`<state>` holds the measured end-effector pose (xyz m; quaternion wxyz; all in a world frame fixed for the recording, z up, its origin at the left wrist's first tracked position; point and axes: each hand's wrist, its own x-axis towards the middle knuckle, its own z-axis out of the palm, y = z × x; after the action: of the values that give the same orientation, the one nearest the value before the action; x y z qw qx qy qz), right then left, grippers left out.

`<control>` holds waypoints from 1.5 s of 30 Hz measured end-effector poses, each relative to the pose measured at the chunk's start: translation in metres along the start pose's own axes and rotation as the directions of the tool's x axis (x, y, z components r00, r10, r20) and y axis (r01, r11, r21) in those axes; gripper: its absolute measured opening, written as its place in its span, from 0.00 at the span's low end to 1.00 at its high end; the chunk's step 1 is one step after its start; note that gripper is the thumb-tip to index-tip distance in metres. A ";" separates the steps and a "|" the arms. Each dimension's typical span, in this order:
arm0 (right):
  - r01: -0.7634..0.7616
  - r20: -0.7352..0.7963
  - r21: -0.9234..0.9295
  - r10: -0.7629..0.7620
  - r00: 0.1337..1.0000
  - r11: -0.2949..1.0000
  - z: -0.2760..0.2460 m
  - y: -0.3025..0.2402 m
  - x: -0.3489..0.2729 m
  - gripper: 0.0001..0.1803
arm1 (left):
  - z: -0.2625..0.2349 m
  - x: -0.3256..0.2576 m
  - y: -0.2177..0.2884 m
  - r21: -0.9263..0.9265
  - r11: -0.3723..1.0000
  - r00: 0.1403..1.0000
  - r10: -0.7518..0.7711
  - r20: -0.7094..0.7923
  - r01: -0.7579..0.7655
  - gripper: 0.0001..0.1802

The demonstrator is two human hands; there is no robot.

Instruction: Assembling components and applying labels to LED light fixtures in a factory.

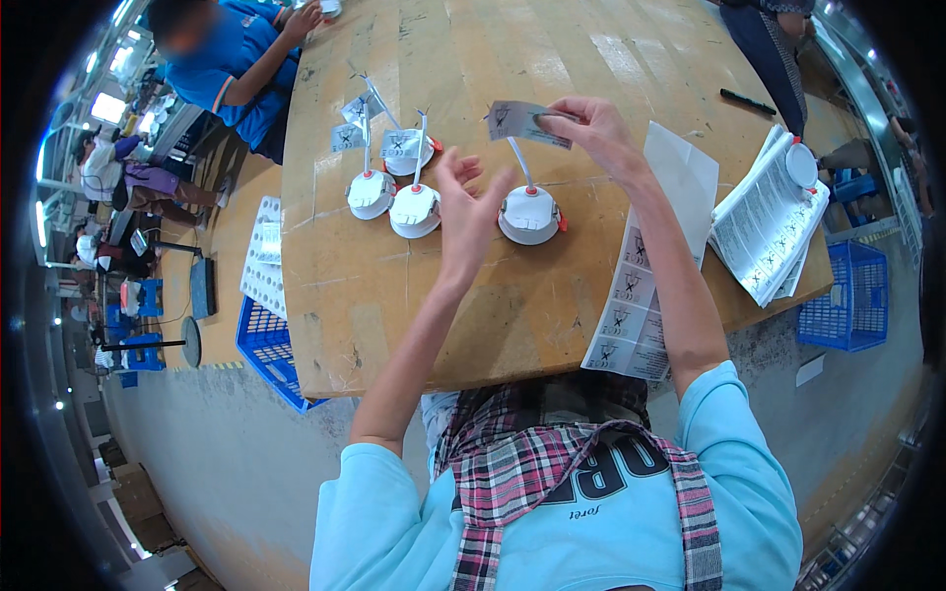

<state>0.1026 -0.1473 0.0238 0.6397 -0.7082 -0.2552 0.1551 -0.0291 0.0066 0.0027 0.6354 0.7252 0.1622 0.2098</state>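
Observation:
My right hand (597,130) pinches a silver printed label (514,119) at its right end. The label is held across the upper end of the white cable (521,165) of a round white downlight (529,217) with red clips; whether it touches the cable I cannot tell. My left hand (467,202) is raised just left of that lamp, fingers apart and holding nothing. Left of it stand three more white downlights, one at the front (415,212), one at the left (371,195) and one behind (407,158). Silver labels (347,137) hang around their cables.
Sheets of labels (631,320) lie under my right forearm. To the right is a stack of printed sheets (767,222) with a white round piece (801,164) on top. A black pen (747,101) lies beyond. Blue crates (843,295) flank the wooden table (463,340). A person in blue (236,59) works at the far left.

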 end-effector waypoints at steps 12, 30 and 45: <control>-0.101 0.178 -0.052 0.109 0.978 0.994 -0.007 -0.026 -0.011 0.15 | -0.016 -0.022 0.016 -0.099 0.992 0.949 -0.044 0.313 0.079 0.26; 0.008 0.187 -0.289 0.049 0.981 0.957 -0.019 -0.047 -0.020 0.15 | 0.006 -0.022 0.003 0.106 0.994 0.976 0.006 0.216 -0.030 0.13; -0.002 0.270 -0.005 0.003 0.963 1.000 -0.010 -0.046 -0.023 0.14 | -0.019 -0.017 0.023 -0.454 0.881 0.986 -0.074 0.149 0.135 0.34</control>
<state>0.0816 -0.1660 0.0680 0.5971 -0.6822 -0.3397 0.2504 -0.0537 0.0108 0.0262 0.8093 0.5549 0.1057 0.1612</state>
